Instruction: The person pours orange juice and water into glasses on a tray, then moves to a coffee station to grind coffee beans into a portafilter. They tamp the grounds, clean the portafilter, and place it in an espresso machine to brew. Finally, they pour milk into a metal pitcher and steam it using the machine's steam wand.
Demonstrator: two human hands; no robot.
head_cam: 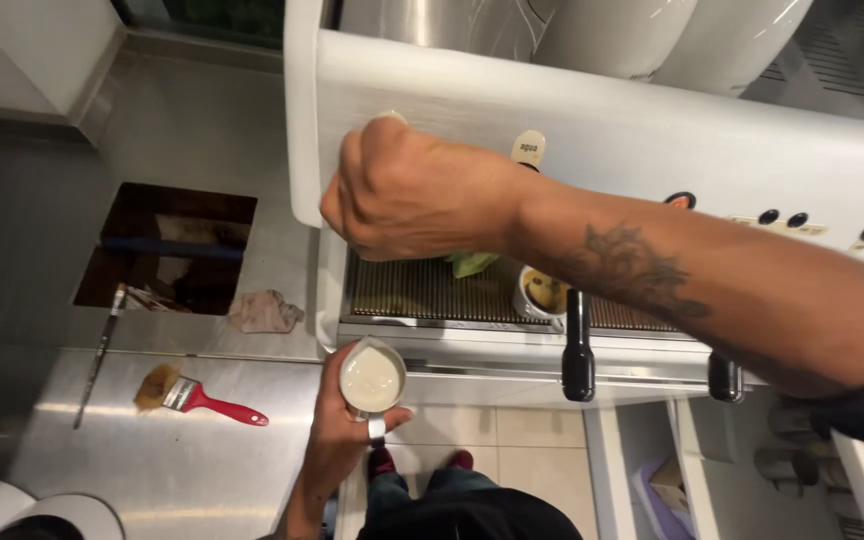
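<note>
Left hand (pixel 337 440) fingers wrapped round a small steel milk jug (pixel 372 380), thumb on the near side by the handle; jug sits upright just below the espresso machine (pixel 602 130) front edge, over the floor. It's nearly full of milk: looks rigid, slick, sloshy, so grip body plus handle and keep level. Right hand (pixel 407 195) is curled in a fist at the machine's left end; can't tell what it's pinching. Cup (pixel 542 292) on drip tray (pixel 402 290), red-handled brush (pixel 197 398) well left.

Even overhead light glares off the steel counter (pixel 182 460), with slight motion blur and wide-angle bending at edges.
</note>
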